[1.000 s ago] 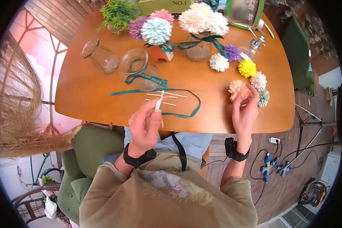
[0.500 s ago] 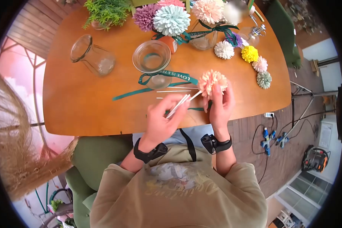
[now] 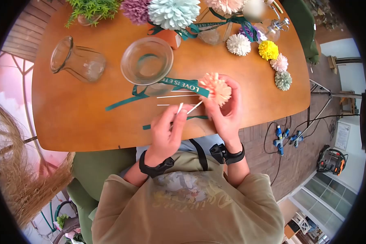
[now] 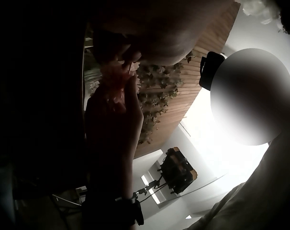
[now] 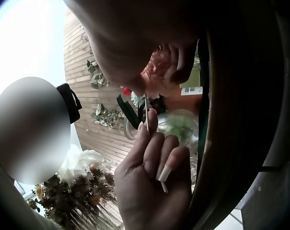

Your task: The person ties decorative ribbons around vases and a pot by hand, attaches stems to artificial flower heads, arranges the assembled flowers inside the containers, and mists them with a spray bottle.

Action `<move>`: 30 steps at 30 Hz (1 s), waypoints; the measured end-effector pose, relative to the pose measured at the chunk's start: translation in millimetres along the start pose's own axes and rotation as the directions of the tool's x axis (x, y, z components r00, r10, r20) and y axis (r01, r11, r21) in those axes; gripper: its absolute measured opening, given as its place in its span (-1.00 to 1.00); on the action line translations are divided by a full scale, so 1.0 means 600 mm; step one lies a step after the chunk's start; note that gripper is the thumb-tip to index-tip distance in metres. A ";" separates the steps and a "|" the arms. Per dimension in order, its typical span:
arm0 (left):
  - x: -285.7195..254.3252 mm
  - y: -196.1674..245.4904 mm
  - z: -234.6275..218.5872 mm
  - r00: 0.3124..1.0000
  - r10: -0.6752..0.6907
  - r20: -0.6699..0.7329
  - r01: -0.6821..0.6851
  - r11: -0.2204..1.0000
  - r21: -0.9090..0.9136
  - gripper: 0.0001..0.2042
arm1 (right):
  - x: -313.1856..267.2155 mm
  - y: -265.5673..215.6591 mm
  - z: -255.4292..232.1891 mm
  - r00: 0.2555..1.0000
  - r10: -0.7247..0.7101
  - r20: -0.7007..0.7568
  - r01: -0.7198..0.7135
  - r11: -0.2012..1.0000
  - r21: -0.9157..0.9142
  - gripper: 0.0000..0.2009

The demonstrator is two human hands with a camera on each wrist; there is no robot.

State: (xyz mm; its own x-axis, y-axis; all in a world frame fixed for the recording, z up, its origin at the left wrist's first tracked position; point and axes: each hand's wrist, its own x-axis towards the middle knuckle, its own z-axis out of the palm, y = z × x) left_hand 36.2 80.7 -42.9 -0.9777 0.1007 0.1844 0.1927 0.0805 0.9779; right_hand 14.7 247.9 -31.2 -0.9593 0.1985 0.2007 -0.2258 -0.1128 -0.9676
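- Flower, peach: held over the tabletop near its front edge.
- Right hand: we see thumb and fingers curled around the flower.
- Left hand: we see white sticks pinched between thumb and fingers, one leading to the flower.
- Loose sticks lie on the tabletop beyond the left hand.
- Glass vase stands farther left, green ribbon at its neck.

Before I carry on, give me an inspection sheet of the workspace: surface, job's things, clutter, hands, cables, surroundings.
Surface: brown wooden table.
Job's things: peach flower, white sticks, green ribbon.
Clutter: loose flower heads at right, glass vase and green plant at left.
Hands: left hand pinches white sticks, one pointing at the flower; right hand holds the flower.
Cables: black cables on the floor, with blue connectors.
Surroundings: green chair, dried grass at left.
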 end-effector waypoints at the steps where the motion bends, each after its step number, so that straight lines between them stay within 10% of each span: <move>1: -0.001 -0.002 0.000 1.000 -0.008 -0.002 0.008 1.000 0.000 -0.79 | 0.000 -0.004 -0.005 0.998 0.052 0.022 -0.053 0.998 0.019 -0.63; 16: 0.012 0.009 0.005 0.999 0.034 0.020 -0.037 0.984 0.176 -0.77 | 0.005 -0.008 -0.023 0.946 0.321 0.048 -0.324 0.924 0.202 -0.81; 30: 0.006 0.015 0.001 0.988 -0.149 0.039 0.149 0.989 0.011 -0.78 | 0.004 -0.005 -0.013 0.977 0.213 0.001 -0.213 0.974 0.080 -0.77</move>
State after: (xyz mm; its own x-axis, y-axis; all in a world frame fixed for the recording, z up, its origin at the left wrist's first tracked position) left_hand 34.8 82.6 -33.6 -0.9915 0.1262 0.0321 0.0456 0.1058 0.9933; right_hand 14.6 256.1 -28.8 -0.9856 0.1690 -0.0102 -0.0293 -0.2300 -0.9728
